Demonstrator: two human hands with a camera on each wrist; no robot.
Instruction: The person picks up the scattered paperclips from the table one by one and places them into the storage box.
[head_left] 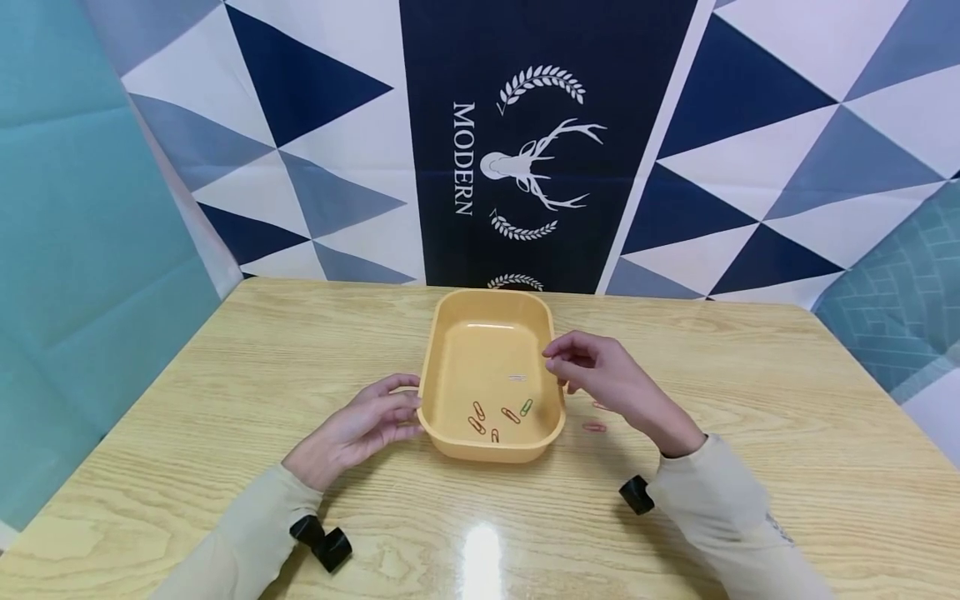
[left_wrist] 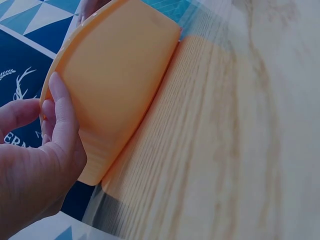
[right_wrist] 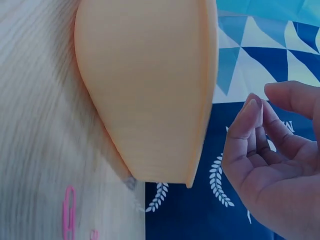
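Observation:
A yellow plastic tray point(head_left: 492, 451) stands on the table. My left hand point(head_left: 372, 421) rests its fingertips against the left rim; in the left wrist view, the fingers point(left_wrist: 61, 100) lie along the outer wall. My right hand point(head_left: 592, 367) hovers at the right rim, fingers loosely bent, with a gap between thumb and fingertips and nothing visible between them in the right wrist view. Inside the tray lie several red paper clips point(head_left: 511, 416) and a green paper clip point(head_left: 527, 407). A pale, blurred paper clip point(head_left: 517, 377) appears over the tray floor, near the right hand.
Pink paper clips point(head_left: 594, 427) lie on the wooden table point(head_left: 315, 333) to the right of the tray, partly under the right hand. Behind the table hangs a patterned cloth point(head_left: 337, 125). Black wrist mounts point(head_left: 637, 495) protrude from both sleeves.

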